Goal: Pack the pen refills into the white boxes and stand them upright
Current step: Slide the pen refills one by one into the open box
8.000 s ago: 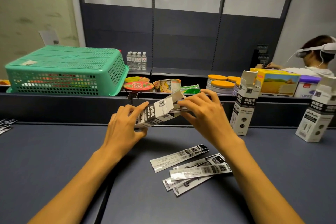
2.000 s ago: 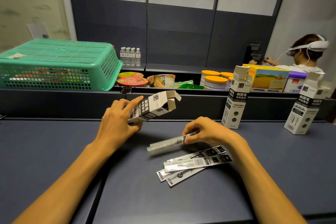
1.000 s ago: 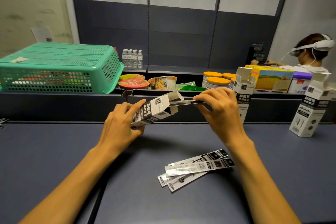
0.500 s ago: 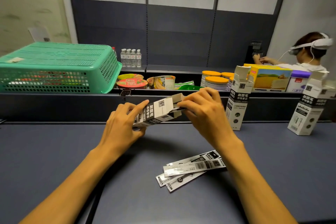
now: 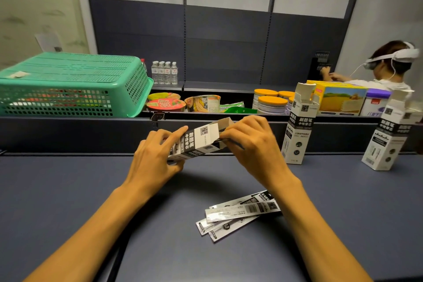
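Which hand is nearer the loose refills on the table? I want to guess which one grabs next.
Right. The right hand, at the box's open end, is just above the refills; the left hand holds the box's far end, further left.

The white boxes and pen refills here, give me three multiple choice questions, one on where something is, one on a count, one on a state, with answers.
1. Where do the loose refill packets lie?
A. In the green basket
B. On the table below the right hand
C. On the back shelf

2. How many white boxes stand upright on the table?
A. Two
B. Four
C. None

3. How is the held box?
A. Upright and closed
C. Flattened on the table
B. Tilted, its end flap open

Answers:
1 B: the packets lie overlapping on the table, nearer the camera than the right hand.
2 A: one box and another stand at right.
3 B: the left hand grips it slanted, its open end facing the right hand.
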A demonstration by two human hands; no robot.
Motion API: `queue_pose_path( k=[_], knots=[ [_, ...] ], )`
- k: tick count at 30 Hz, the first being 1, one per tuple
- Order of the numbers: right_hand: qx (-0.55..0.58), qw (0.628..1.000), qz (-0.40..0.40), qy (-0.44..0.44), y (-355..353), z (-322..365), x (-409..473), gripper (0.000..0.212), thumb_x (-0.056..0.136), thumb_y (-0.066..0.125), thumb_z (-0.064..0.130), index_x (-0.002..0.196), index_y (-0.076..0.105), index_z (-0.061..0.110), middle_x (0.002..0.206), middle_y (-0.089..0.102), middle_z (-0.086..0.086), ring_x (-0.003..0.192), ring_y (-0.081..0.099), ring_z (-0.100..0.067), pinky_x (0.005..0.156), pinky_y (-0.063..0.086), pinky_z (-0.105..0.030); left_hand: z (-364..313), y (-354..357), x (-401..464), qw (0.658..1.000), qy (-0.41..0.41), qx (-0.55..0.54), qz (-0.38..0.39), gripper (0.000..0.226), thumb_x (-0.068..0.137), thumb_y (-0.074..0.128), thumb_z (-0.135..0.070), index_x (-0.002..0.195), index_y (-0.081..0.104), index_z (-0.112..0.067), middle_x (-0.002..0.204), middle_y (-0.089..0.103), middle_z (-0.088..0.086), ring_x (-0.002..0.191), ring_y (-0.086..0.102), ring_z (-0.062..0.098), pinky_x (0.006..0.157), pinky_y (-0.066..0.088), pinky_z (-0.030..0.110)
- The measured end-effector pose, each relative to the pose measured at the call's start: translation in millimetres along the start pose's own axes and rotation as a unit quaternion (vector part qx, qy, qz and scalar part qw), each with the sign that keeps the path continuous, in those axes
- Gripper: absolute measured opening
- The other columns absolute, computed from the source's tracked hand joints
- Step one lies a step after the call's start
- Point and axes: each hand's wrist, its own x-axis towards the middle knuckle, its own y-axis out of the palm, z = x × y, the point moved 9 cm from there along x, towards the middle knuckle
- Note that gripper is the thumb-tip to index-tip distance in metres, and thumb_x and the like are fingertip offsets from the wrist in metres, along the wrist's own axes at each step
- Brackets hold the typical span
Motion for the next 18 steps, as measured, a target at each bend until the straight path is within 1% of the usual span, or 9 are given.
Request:
queue_pose_path(
  k=[3, 5, 8, 11, 12, 14, 16, 18],
  knots=[
    [0.023, 0.999, 0.007, 0.020, 0, -4, 0, 0.022, 0.088, 0.060, 0.030, 0.103, 0.070, 0.017, 0.104, 0.071, 0.000, 0.094, 0.061, -0.020, 0.087, 0.039, -0.031, 1, -1, 0, 1.000, -0.003, 0.000, -0.001, 0.087, 0.064, 0.084, -0.023, 0.141, 0.045, -0.024, 0.105, 0.057, 0.005, 0.091, 0.049, 0.022, 0.067, 0.047, 0.035],
    [0.035, 0.998, -0.009, 0.044, -6, -12, -1, 0.025, 0.088, 0.059, 0.030, 0.106, 0.070, 0.017, 0.104, 0.071, 0.000, 0.095, 0.061, -0.019, 0.087, 0.040, -0.031, 2, -2, 0, 1.000, -0.005, -0.001, -0.001, 0.087, 0.064, 0.084, -0.022, 0.141, 0.045, -0.023, 0.106, 0.057, 0.005, 0.091, 0.050, 0.023, 0.067, 0.048, 0.036],
    [0.036, 0.998, -0.009, 0.043, -5, -11, -3, 0.019, 0.089, 0.059, 0.026, 0.100, 0.071, 0.016, 0.098, 0.072, 0.001, 0.087, 0.063, -0.020, 0.080, 0.043, -0.032, 1, -2, 0, 1.000, -0.004, -0.004, 0.001, 0.087, 0.065, 0.084, -0.022, 0.142, 0.044, -0.024, 0.106, 0.056, 0.005, 0.092, 0.050, 0.022, 0.067, 0.049, 0.037],
    [0.035, 0.999, 0.025, 0.019, 9, 1, -3, 0.013, 0.084, 0.071, 0.019, 0.097, 0.071, 0.014, 0.097, 0.073, -0.001, 0.081, 0.065, -0.021, 0.073, 0.048, -0.034, -2, 0, 0, 1.000, 0.005, -0.010, 0.007, 0.087, 0.065, 0.083, -0.022, 0.142, 0.044, -0.025, 0.107, 0.056, 0.004, 0.092, 0.050, 0.020, 0.067, 0.048, 0.035],
    [0.037, 0.999, 0.031, 0.015, 13, 4, -3, 0.013, 0.084, 0.072, 0.017, 0.097, 0.071, 0.014, 0.098, 0.073, -0.001, 0.080, 0.066, -0.021, 0.072, 0.049, -0.035, -3, 1, 0, 1.000, 0.008, -0.010, 0.009, 0.087, 0.065, 0.084, -0.022, 0.142, 0.044, -0.025, 0.107, 0.056, 0.004, 0.092, 0.050, 0.020, 0.068, 0.047, 0.034],
    [0.053, 0.998, 0.032, 0.020, 12, 4, -2, 0.016, 0.087, 0.066, 0.022, 0.101, 0.071, 0.015, 0.101, 0.073, -0.001, 0.082, 0.067, -0.020, 0.073, 0.051, -0.035, -1, 0, 0, 1.000, 0.005, -0.009, 0.008, 0.087, 0.065, 0.083, -0.022, 0.142, 0.044, -0.025, 0.107, 0.056, 0.003, 0.093, 0.048, 0.020, 0.068, 0.044, 0.032],
    [0.083, 0.995, 0.022, 0.044, 5, -3, -2, 0.024, 0.089, 0.056, 0.028, 0.106, 0.069, 0.016, 0.103, 0.072, 0.001, 0.084, 0.066, -0.017, 0.076, 0.050, -0.033, 1, -2, 0, 1.000, -0.001, -0.010, 0.004, 0.087, 0.064, 0.083, -0.021, 0.142, 0.044, -0.026, 0.106, 0.056, 0.003, 0.093, 0.048, 0.020, 0.069, 0.043, 0.032],
    [0.099, 0.993, 0.011, 0.056, -1, -8, -3, 0.027, 0.090, 0.053, 0.030, 0.106, 0.069, 0.016, 0.101, 0.073, 0.001, 0.085, 0.067, -0.017, 0.076, 0.049, -0.031, 2, -2, 0, 1.000, -0.002, -0.011, 0.005, 0.086, 0.065, 0.083, -0.022, 0.142, 0.044, -0.025, 0.106, 0.056, 0.003, 0.093, 0.048, 0.020, 0.069, 0.044, 0.033]
  ],
)
